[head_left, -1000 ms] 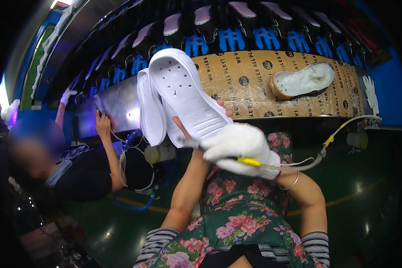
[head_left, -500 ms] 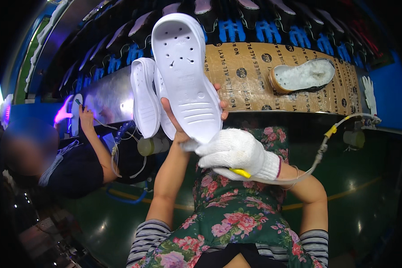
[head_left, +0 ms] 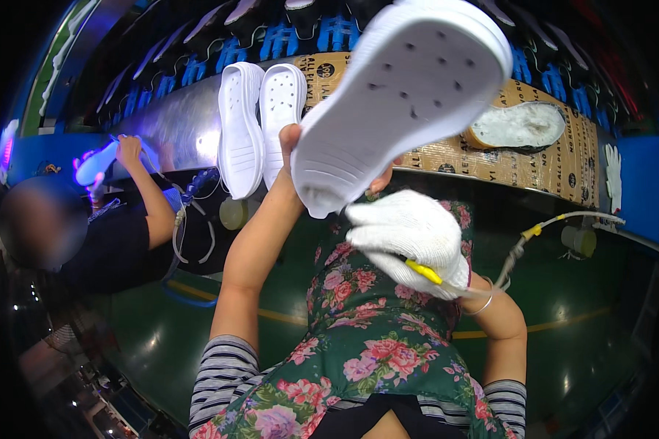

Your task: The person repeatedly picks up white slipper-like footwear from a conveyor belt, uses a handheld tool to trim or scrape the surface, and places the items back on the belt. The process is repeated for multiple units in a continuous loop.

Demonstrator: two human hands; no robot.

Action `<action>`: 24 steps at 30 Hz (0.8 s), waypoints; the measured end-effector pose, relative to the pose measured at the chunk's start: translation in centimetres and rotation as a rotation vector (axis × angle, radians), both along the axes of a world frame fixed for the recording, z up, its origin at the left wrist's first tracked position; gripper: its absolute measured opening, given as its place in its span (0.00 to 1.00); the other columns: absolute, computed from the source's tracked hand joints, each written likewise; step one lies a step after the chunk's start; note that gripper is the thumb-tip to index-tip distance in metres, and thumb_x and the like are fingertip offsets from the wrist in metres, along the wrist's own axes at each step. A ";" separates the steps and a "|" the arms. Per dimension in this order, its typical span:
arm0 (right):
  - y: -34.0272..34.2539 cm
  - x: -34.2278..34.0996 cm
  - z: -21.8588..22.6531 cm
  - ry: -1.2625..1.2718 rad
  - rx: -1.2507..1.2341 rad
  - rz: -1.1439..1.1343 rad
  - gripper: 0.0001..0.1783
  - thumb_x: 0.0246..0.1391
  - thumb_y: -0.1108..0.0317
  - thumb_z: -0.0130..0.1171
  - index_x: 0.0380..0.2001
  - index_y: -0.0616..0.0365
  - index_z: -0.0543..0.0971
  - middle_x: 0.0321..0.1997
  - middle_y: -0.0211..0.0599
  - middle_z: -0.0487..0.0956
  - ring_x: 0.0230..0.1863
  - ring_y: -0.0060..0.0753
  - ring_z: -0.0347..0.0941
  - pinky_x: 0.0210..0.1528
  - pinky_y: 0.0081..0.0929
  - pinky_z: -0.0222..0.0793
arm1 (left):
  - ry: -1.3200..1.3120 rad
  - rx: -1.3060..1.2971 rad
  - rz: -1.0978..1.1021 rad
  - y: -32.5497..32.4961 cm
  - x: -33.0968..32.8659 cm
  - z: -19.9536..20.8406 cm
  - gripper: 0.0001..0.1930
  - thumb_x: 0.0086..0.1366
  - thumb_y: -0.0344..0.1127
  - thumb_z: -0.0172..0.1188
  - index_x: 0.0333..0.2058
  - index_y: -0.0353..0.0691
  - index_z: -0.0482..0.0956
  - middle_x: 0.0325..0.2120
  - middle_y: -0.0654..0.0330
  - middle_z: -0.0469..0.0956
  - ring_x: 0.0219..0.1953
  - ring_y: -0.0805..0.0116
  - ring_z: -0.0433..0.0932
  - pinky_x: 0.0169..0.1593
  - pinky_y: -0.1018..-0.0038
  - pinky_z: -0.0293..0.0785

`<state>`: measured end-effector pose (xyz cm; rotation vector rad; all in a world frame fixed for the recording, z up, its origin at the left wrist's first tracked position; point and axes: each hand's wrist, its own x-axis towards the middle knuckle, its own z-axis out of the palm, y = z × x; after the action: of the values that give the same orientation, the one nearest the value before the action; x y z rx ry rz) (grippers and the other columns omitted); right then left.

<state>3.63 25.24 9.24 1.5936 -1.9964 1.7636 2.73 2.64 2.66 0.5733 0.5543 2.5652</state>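
Observation:
My left hand (head_left: 291, 150) grips a white shoe sole (head_left: 388, 102) from beneath, its thumb on one edge and fingertips on the other. The sole is raised and tilted to the right, its hollow, hole-dotted inside facing me. My right hand (head_left: 410, 234), in a white knit glove, is closed round a hose-fed brush; its yellow fitting (head_left: 423, 272) shows between the fingers. The dark tip lies close to the sole's heel end; whether it touches, I cannot tell. Two more white soles, the left one (head_left: 240, 132) and the right one (head_left: 283, 99), lie side by side on the bench.
A shoe upper with a whitish underside (head_left: 520, 126) lies on the cardboard sheet (head_left: 564, 179). Behind run blue holders (head_left: 278, 40) bearing dark shoes. A spare glove (head_left: 613, 175) rests at right, near the hose (head_left: 516, 256). A co-worker (head_left: 102, 234) handles another sole at left.
The sole in my left hand has swung to the right and come nearer, tilting over. My gloved hand has shifted slightly right. The co-worker's sole has turned.

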 end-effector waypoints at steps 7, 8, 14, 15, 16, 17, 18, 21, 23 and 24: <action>0.3 2.3 -1.8 0.116 0.075 0.136 0.19 0.42 0.74 0.73 0.43 0.52 0.87 0.51 0.43 0.87 0.45 0.45 0.86 0.44 0.39 0.81 | -0.049 0.010 -0.032 -0.2 -0.5 0.5 0.62 0.49 0.79 0.68 0.72 0.37 0.65 0.57 0.32 0.71 0.43 0.44 0.78 0.37 0.57 0.74; 0.4 2.2 -1.9 -0.011 0.039 0.207 0.21 0.41 0.75 0.74 0.43 0.51 0.88 0.51 0.43 0.87 0.45 0.45 0.86 0.44 0.39 0.81 | -0.083 -0.082 -0.002 -0.4 -0.2 1.1 0.62 0.49 0.78 0.68 0.72 0.38 0.64 0.57 0.33 0.71 0.43 0.44 0.78 0.37 0.58 0.74; -0.1 0.8 -1.4 0.221 0.024 -0.015 0.19 0.46 0.72 0.71 0.45 0.55 0.85 0.49 0.44 0.86 0.41 0.46 0.84 0.39 0.41 0.80 | -0.073 -0.155 -0.003 -1.1 -0.1 1.3 0.59 0.53 0.70 0.67 0.75 0.37 0.59 0.59 0.33 0.72 0.45 0.44 0.80 0.38 0.57 0.77; -0.1 1.1 -1.3 0.229 0.055 0.026 0.18 0.46 0.72 0.70 0.44 0.56 0.85 0.49 0.44 0.86 0.41 0.46 0.84 0.38 0.40 0.80 | -0.065 -0.145 -0.002 -1.0 -0.1 1.2 0.59 0.53 0.70 0.67 0.74 0.37 0.59 0.59 0.33 0.72 0.45 0.44 0.80 0.38 0.57 0.77; -0.2 1.5 -1.2 0.237 0.083 0.066 0.17 0.46 0.72 0.70 0.43 0.58 0.85 0.48 0.45 0.86 0.41 0.45 0.84 0.37 0.40 0.80 | -0.057 -0.139 -0.001 -1.0 -0.3 1.2 0.59 0.52 0.70 0.67 0.74 0.37 0.59 0.59 0.33 0.72 0.45 0.44 0.80 0.38 0.57 0.77; -0.4 2.1 -1.5 0.221 0.059 0.056 0.16 0.46 0.72 0.69 0.42 0.58 0.86 0.47 0.44 0.86 0.41 0.45 0.84 0.38 0.40 0.79 | -0.049 -0.133 0.001 -1.0 -0.5 1.3 0.59 0.52 0.71 0.67 0.74 0.37 0.60 0.59 0.33 0.72 0.45 0.44 0.80 0.39 0.57 0.77; -0.1 2.1 -1.2 0.144 0.085 0.124 0.15 0.47 0.73 0.71 0.41 0.56 0.87 0.48 0.43 0.86 0.41 0.45 0.84 0.39 0.38 0.80 | -0.026 -0.085 0.004 -0.7 -0.8 1.3 0.60 0.52 0.71 0.67 0.74 0.37 0.60 0.59 0.33 0.72 0.45 0.44 0.80 0.39 0.57 0.78; 0.0 1.6 -0.7 -0.159 -0.034 0.226 0.18 0.44 0.78 0.75 0.41 0.53 0.89 0.47 0.45 0.88 0.43 0.48 0.86 0.44 0.39 0.80 | 0.066 0.079 0.007 0.1 -1.2 0.8 0.60 0.51 0.74 0.66 0.73 0.37 0.61 0.58 0.32 0.72 0.44 0.45 0.80 0.38 0.57 0.77; -0.2 1.1 -0.5 -0.095 -0.014 0.033 0.18 0.44 0.79 0.75 0.42 0.53 0.88 0.48 0.45 0.88 0.43 0.48 0.86 0.45 0.38 0.80 | 0.138 0.078 0.003 -0.3 -2.0 0.1 0.60 0.51 0.76 0.65 0.73 0.38 0.62 0.57 0.32 0.72 0.42 0.46 0.80 0.38 0.57 0.76; -0.5 1.0 -0.1 -0.024 0.023 -0.063 0.18 0.44 0.79 0.75 0.42 0.53 0.88 0.48 0.45 0.88 0.43 0.49 0.85 0.45 0.38 0.80 | 0.149 0.058 0.017 -0.4 -2.0 -0.1 0.60 0.51 0.78 0.63 0.72 0.38 0.63 0.56 0.32 0.72 0.41 0.48 0.79 0.37 0.59 0.75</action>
<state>4.60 24.74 9.12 1.5048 -2.0607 1.7521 0.72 2.21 2.53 0.7881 0.5379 2.5755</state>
